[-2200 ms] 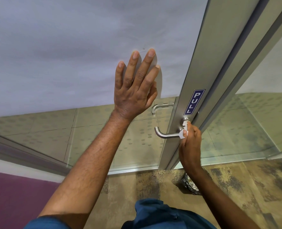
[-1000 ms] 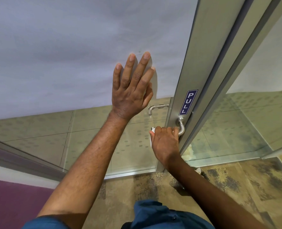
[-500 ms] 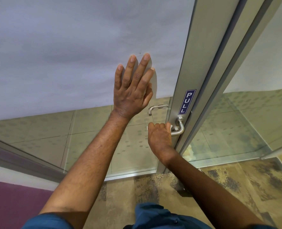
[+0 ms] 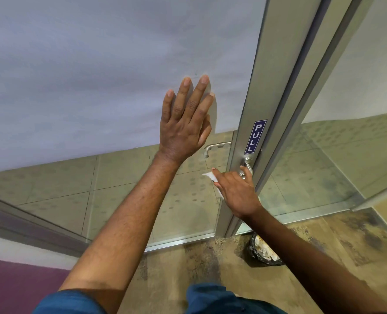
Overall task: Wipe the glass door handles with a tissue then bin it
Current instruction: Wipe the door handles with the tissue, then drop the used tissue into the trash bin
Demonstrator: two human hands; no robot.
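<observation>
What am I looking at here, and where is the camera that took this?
No machine here: a person wears one wide-angle camera on the head, looking forward and down along both arms. The left hand lies flat and open against the frosted glass door. The right hand wraps a white tissue around the near metal door handle, just below the blue PULL sign. A second handle shows through the glass, on the door's far side. On the floor by the door frame stands a small bin with a black liner and crumpled paper inside.
</observation>
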